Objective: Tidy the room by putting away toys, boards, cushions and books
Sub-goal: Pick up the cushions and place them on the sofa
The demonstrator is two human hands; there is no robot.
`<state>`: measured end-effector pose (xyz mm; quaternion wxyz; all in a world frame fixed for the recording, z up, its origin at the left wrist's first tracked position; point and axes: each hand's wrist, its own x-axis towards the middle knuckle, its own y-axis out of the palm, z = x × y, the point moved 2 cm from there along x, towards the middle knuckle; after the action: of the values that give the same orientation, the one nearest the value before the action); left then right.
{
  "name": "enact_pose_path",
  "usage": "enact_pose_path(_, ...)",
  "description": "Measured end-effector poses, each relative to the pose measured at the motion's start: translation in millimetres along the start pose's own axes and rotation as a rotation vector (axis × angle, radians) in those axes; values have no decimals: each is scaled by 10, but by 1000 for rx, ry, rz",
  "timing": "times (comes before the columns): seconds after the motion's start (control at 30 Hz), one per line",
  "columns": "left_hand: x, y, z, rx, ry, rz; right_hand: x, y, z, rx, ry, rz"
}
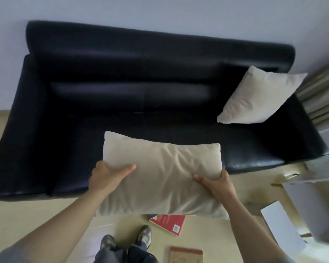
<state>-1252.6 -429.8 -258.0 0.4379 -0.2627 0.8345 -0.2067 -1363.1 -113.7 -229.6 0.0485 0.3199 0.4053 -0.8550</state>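
Presently, both hands hold one beige cushion level above the front edge of the sofa seat. The left hand [110, 177] grips the held cushion [163, 168] at its left edge, thumb laid across the top face, fingers wrapped out of sight beneath. The right hand [215, 183] pinches the right edge in the same way, thumb on top, fingers hidden under the fabric.

The black sofa [122, 63] stands against a pale wall. A second cushion [258, 97], same colour, leans tilted in the sofa's right corner, well apart from the held one.

On the floor [27, 215], a red book [169, 223] lies partly under the held cushion's near edge. A brown book [185, 255] lies nearer the person's shoes [144, 234]. A white sheet [281, 224] lies to the right.
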Motion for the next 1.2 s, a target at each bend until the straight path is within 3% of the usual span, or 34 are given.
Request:
enact_pose_path(0.77, 349, 139, -1296, 36, 130, 68, 585, -690, 486, 65, -7, -100)
enact_pose_path(1.03, 308, 809, -1852, -16, 98, 56, 1444, -1231, 413, 62, -65, -64)
enact_pose_path(1.2, 293, 1495, -2329, -34, 14, -84, 2333, -1652, 502, 32, -156, 4)
